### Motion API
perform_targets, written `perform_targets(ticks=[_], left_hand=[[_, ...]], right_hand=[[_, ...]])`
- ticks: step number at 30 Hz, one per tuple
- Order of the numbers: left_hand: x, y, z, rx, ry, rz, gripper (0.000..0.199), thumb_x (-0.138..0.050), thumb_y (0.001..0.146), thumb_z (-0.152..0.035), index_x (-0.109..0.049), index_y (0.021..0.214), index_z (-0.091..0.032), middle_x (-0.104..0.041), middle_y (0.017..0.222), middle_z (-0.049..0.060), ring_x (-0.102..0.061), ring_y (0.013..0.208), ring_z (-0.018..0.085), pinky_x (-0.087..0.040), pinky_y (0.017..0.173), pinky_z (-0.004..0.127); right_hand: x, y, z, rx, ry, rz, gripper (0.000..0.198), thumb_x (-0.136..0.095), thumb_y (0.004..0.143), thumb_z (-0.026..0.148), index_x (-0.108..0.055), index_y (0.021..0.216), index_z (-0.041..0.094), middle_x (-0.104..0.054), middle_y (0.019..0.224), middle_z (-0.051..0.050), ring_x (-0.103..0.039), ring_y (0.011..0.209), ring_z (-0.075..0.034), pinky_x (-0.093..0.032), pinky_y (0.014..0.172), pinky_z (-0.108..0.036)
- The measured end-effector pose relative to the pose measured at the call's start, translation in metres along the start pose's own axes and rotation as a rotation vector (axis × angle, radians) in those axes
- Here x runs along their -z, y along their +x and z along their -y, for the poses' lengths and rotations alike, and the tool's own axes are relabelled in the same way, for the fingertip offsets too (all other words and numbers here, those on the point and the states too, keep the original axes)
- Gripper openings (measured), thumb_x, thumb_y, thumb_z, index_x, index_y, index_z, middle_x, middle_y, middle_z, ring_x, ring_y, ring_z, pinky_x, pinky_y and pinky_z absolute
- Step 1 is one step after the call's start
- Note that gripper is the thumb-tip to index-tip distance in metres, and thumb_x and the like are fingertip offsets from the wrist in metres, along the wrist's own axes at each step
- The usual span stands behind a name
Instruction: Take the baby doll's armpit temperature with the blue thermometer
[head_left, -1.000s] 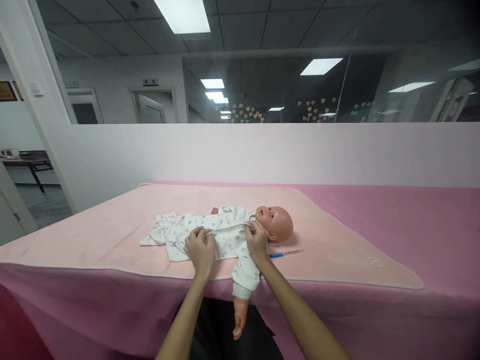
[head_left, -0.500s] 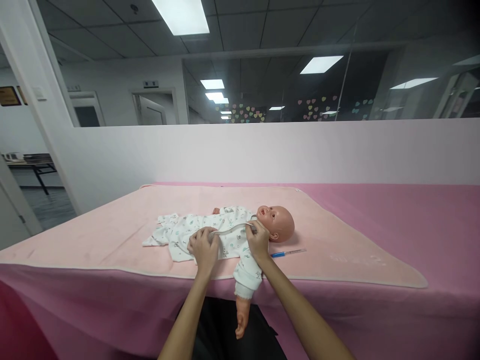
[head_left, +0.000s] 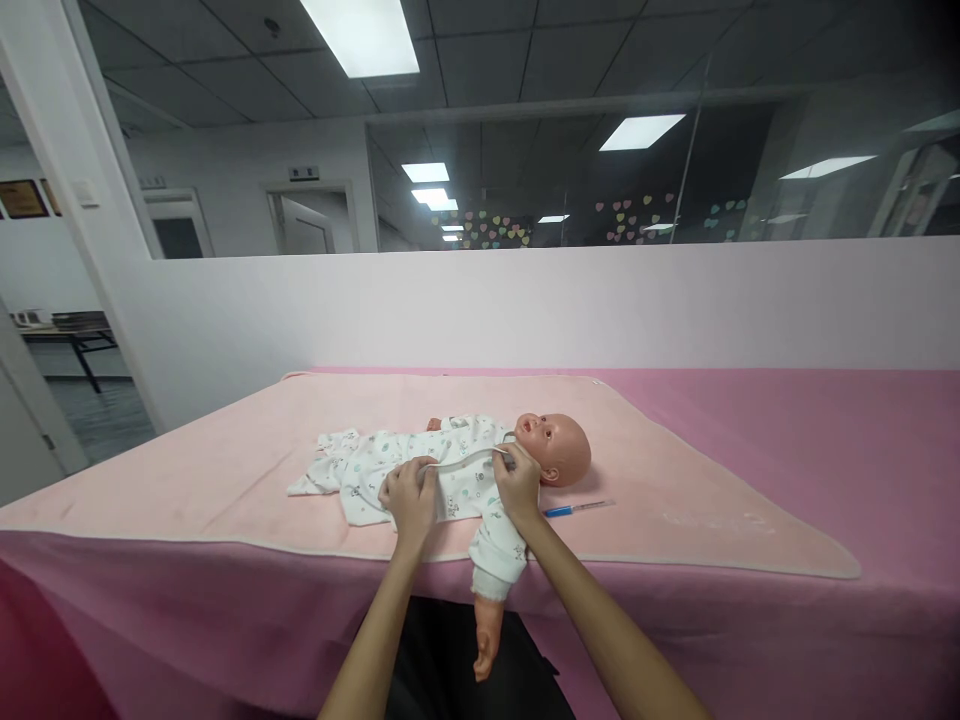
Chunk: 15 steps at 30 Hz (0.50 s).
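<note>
A baby doll point(head_left: 564, 450) lies on its back, its head to the right and one arm hanging over the front edge. It wears a white printed baby gown point(head_left: 461, 490). My left hand point(head_left: 410, 497) pinches the pale edging of the gown's front flap at the belly. Up near the doll's neck, my right hand point(head_left: 517, 478) pinches the other end of that edging. The edging runs slightly slack between the two hands. My fingers hide part of the cloth they grip.
Beside the doll's shoulder lies a thermometer point(head_left: 577, 508) with a blue end. A peach mat point(head_left: 712, 525) lies under the doll, over a pink tablecloth point(head_left: 885, 480). Behind the table stands a white half wall point(head_left: 525, 310) with glass above. At far left is a dark table point(head_left: 75, 335).
The view has shifted very slightly. Both hands keep the same grip on the gown's edging, and the doll lies as before.
</note>
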<state>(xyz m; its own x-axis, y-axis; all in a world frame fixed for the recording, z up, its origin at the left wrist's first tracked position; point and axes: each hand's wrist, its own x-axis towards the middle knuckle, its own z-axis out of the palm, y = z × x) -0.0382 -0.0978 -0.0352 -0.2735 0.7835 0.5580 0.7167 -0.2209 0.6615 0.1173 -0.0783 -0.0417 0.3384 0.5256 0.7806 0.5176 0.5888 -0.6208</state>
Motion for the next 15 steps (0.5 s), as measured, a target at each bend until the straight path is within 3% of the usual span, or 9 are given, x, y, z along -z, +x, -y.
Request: perform_targets(ticks=[6,15], left_hand=[[-0.0012,-0.0020,-0.0025,-0.004,0.036,-0.022,0.019,-0.052,0.069,-0.021,-0.061,0.083,-0.029,-0.064,0.098,-0.003,-0.041,0.109,0.024,-0.020,0.094,0.041],[0.0041,-0.0025,-0.0055,0.018,-0.001,-0.034,0.018,-0.050,0.073,-0.024,-0.064,0.081,-0.030,-0.065,0.097,-0.003,-0.044,0.108,0.024,-0.023,0.093,0.040]], right_hand=[[0.0002,-0.0002,0.0012,-0.007,-0.003,0.003,0.017,-0.044,0.073,0.016,-0.060,0.067,0.017,-0.058,0.064,-0.002,-0.051,0.061,-0.014,-0.039,0.058,-0.022],[-0.0011,-0.0001,-0.0020,0.005,-0.005,0.004,0.018,-0.043,0.073,0.016,-0.060,0.066,0.017,-0.058,0.064,-0.002,-0.052,0.061,-0.014,-0.039,0.059,-0.023]])
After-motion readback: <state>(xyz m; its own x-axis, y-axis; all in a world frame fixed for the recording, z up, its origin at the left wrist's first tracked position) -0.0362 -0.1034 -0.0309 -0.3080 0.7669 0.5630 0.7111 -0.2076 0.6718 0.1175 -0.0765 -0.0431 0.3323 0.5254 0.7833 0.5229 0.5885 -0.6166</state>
